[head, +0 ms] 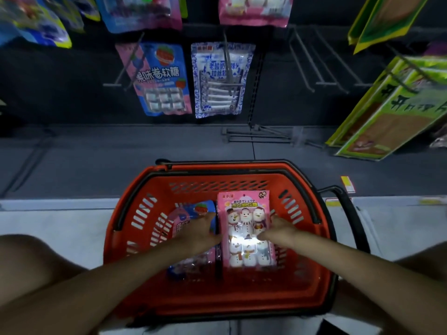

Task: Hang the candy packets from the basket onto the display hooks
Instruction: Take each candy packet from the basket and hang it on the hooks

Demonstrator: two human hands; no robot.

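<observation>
Candy packets lie in a red basket [217,303] at the lower centre of the frame, seen from above. A pink snowman packet [244,228] lies face up in the right half of the basket. A blue strawberry packet [193,212] lies beside it on the left, partly covered.

Two bare arms reach in from the bottom corners. The left hand [200,229] rests over the blue strawberry packet, its fingertips touching the left edge of the pink snowman packet; I cannot tell whether they grip it. The right hand [278,228] pinches the right edge of the pink packet, with the thumb on its face.

Across the upper frame is a dark display wall. Bare display hooks [312,66] stick out at the upper right. A hanging strawberry packet [162,78] and a white-and-blue packet [221,81] hang at the upper centre. Green packets [387,112] hang at the far right.
</observation>
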